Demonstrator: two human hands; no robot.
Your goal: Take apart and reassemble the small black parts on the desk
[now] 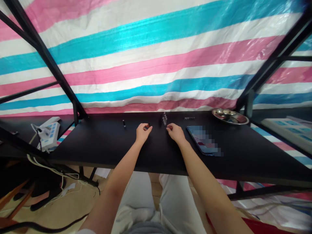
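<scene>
My left hand (142, 132) is above the black table, its fingers closed round a small black piece (148, 125) that barely shows. To its right, my right hand (175, 132) is curled in a pinch; whatever is between its fingertips, if anything, is too small to make out. Just beyond those fingertips stands a short double row of small whitish, shiny pieces (164, 118). A small black cylinder with pale ends (124, 123) is on the table to the left of my left hand. Farther right, several tiny metallic pieces (189, 118) form a line near the back edge.
A phone (202, 139) with a partly blurred screen lies right of my right arm. Near the back right corner sits a round metal dish (230, 123). Black frame posts (52, 65) flank the table (97, 146), with a striped sheet (156, 65) behind. Power strips (52, 135) lie beyond the left side.
</scene>
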